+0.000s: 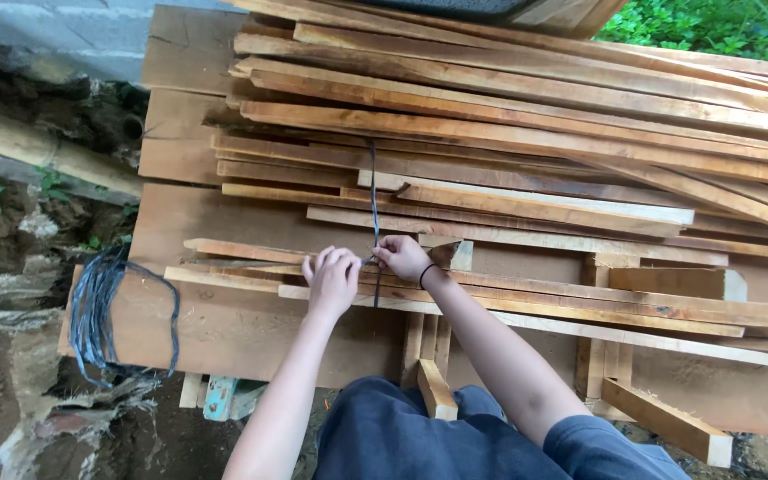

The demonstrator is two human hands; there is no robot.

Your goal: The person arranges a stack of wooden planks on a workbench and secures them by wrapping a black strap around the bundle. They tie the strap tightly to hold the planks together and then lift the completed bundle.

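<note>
My left hand (332, 277) and my right hand (402, 256) meet over a small bundle of thin wooden strips (580, 307) lying on a big wooden board (242, 329). Both hands pinch a dark blue strap (373, 191) that runs from the fingers up across the pile of long wooden slats (526, 133) behind. The strap goes around the strips between my hands. A dark band sits on my right wrist.
A loose coil of the same blue strap (100, 311) hangs off the board's left edge. Short wood offcuts (668, 427) and legs stick out below the board. Rocky ground and a bamboo pole (37, 147) lie left, plants at top right.
</note>
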